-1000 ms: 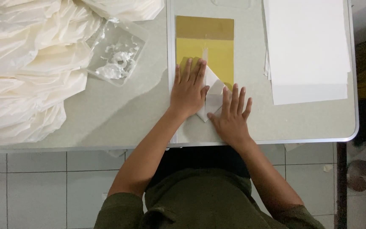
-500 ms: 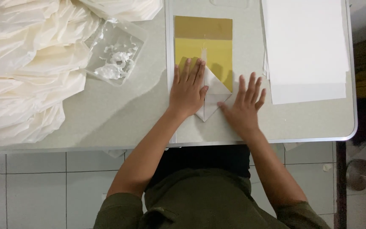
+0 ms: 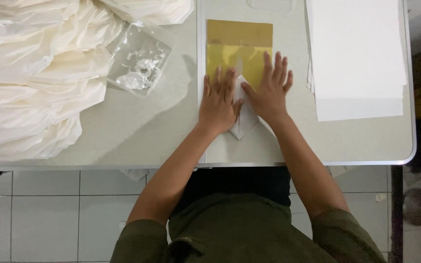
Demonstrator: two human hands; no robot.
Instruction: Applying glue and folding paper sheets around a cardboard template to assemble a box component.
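We press both hands flat on a folded white paper (image 3: pixel 243 122) that lies at the middle of the desk (image 3: pixel 123 131), close to its near edge. Our left hand (image 3: pixel 219 101) covers the paper's left half, fingers (image 3: pixel 217 80) spread a little and laid flat, holding nothing, only pressing down. Our right hand (image 3: pixel 268 90) lies just beside it, touching it at the thumbs, its fingers (image 3: pixel 277 65) splayed wide and flat, reaching over the paper onto the yellow sheet (image 3: pixel 230 56). The paper's lower point shows below our palms, aimed at the near edge; a thin upper tip shows between the hands.

The yellow sheet lies under the paper and runs toward the far edge, where a darker gold band (image 3: pixel 239 32) crosses it. Both rest on a pale mat (image 3: pixel 288 141) whose left edge shows as a straight line down the desk.

Toward the right edge lies a stack of white sheets (image 3: pixel 356 53), well apart from the hands. At the far left corner a heap of cream folded papers (image 3: pixel 30 78) fans out over much of that side. Just beside it sits a clear bag (image 3: pixel 140 61) with small white bits inside.
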